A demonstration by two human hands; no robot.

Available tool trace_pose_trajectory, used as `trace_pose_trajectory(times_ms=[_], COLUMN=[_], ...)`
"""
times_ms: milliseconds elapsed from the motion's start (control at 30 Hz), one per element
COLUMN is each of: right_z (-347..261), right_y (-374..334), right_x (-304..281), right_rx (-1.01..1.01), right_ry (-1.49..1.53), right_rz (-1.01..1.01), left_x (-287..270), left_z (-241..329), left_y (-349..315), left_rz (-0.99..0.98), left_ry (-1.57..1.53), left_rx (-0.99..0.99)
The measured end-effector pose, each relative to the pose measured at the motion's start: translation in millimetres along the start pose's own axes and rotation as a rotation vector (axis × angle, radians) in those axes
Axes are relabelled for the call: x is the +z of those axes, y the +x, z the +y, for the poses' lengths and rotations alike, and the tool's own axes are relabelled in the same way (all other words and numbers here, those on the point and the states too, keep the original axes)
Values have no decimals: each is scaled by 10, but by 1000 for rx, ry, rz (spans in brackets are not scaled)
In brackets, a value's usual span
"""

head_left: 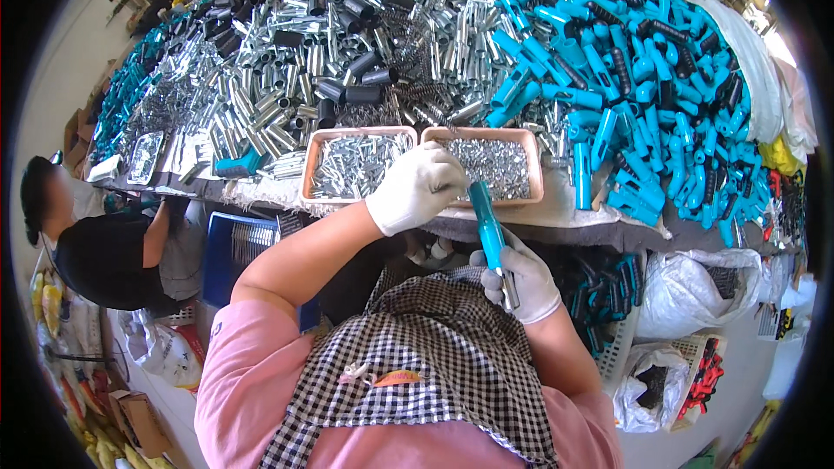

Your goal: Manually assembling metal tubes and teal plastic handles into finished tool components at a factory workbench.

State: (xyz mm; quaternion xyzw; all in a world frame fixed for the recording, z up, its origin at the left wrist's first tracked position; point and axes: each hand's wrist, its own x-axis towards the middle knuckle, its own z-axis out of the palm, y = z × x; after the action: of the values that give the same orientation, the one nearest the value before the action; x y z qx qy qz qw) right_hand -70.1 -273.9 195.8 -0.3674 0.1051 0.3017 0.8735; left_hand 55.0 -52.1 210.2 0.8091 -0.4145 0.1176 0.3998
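My right hand (524,276), in a white glove, is wrapped round a teal plastic tool housing (487,224). The housing points up and slightly left, and a short metal tube (510,291) sticks out below the fingers. Close to its upper end is my left hand (419,187), also gloved, its fingers curled together in a pinch. Whatever the left fingers hold is too small or hidden to make out. Just beyond the hands stand two shallow orange trays: the left tray (306,175) contains small metal pins (347,165), the right tray (533,165) small silvery pieces (497,161).
Metal tubes (278,87), black sleeves and springs heap up behind the trays. Teal housings (643,104) pile at the right. A person (109,243) sits at the left beside a blue crate (228,247). White sacks (695,291) and baskets stand on the floor at the right.
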Motion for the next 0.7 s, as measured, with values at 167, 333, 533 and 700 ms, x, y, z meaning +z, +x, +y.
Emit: trace_pose_trajectory(times_ms=[167, 333, 533, 700], right_z=[49, 76, 136, 63], right_y=[26, -23, -13, 138], right_x=[124, 294, 200, 268], right_rx=[58, 33, 59, 54], right_ry=[15, -205, -470, -576], right_rz=[-86, -74, -155, -192], left_x=[-65, -165, -230, -276], left_z=[262, 244, 234, 237], left_y=[-134, -286, -397, -407], left_rz=[-148, -296, -447, -507], left_ry=[-219, -389, -343, -201], left_rx=[25, -158, -152, -203])
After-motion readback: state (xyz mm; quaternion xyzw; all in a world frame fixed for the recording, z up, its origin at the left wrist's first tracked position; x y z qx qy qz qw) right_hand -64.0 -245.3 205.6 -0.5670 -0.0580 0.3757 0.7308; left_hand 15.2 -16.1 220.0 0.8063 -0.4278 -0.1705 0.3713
